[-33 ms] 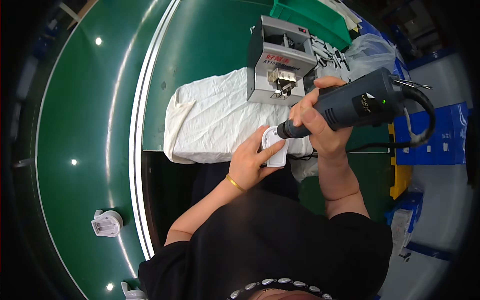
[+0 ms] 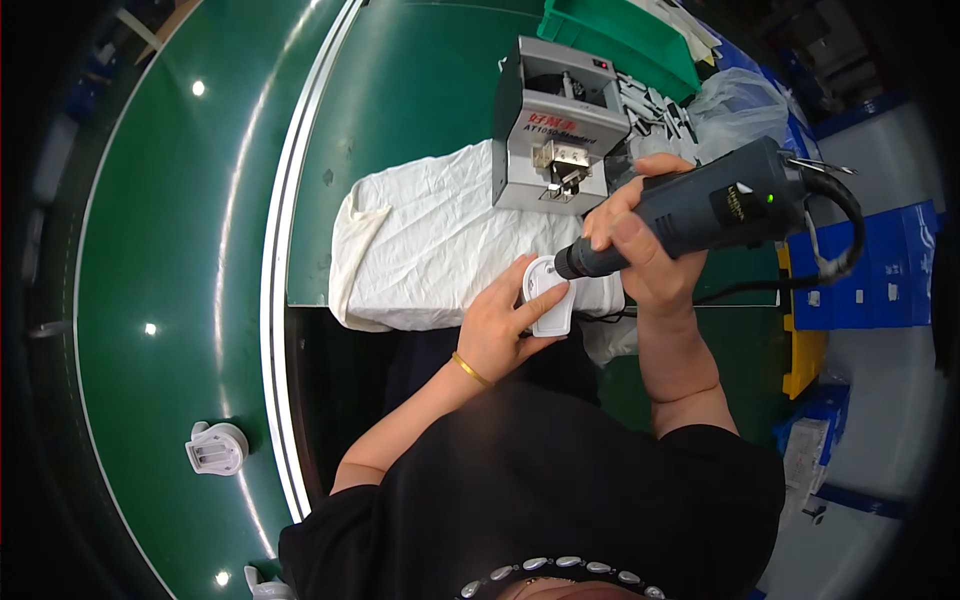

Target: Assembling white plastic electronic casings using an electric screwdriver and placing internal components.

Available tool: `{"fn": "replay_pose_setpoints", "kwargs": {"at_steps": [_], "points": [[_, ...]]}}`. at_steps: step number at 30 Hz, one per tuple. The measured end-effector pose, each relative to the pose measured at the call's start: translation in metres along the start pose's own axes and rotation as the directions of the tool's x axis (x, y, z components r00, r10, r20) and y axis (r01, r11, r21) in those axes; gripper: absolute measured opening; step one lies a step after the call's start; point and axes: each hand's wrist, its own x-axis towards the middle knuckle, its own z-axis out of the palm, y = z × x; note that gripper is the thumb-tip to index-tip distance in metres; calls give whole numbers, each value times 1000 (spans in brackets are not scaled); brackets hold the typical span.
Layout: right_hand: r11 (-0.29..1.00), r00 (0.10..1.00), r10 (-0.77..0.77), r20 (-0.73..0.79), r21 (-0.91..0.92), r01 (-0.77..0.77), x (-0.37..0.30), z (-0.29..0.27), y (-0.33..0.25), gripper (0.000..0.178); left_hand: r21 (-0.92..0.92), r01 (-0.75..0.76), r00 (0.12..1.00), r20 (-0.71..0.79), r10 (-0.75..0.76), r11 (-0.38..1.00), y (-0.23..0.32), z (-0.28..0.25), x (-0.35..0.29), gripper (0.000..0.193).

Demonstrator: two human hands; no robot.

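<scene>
My left hand [image 2: 497, 318] grips a white plastic housing [image 2: 551, 320], its thumb lying across the top of the part. Wrapped around a dark grey electric screwdriver [image 2: 722, 208] is my right hand [image 2: 645, 255]. The tool is tilted, with its black nose at the upper end of the housing, where a small hole or screw shows. The nose covers the exact point of contact. Under and behind the housing lies a white cloth [image 2: 425, 245] over a padded block.
A grey screw-feeding machine [image 2: 550, 120] stands behind the cloth. Beyond it are a green bin [image 2: 625, 40], several white-and-black parts [image 2: 655, 108] and a clear plastic bag [image 2: 740, 100]. A rounded white part [image 2: 217, 449] sits on the green conveyor [image 2: 160, 250] at left. Blue bins [image 2: 865, 270] are at right.
</scene>
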Motion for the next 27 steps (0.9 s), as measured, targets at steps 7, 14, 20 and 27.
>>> {"fn": "replay_pose_setpoints", "kwargs": {"at_steps": [7, 14, 20, 27], "points": [[960, 832, 278, -480, 162, -228, 8, -112, 16, 35, 36, -41, 999, -1, 41, 999, 3, -4, 4, 75], [786, 562, 503, -657, 76, -614, -17, -230, 88, 43, 269, -67, 998, 7, 68, 961, 19, -12, 9, 65], [699, 585, 440, -682, -149, -700, -23, -274, 153, 22, 237, -234, 969, 131, 207, 943, 21, -11, 11, 35], [726, 647, 299, -701, -273, -631, -24, -280, 164, 32, 288, -207, 947, 299, 118, 935, 22, -43, 22, 41]]}}
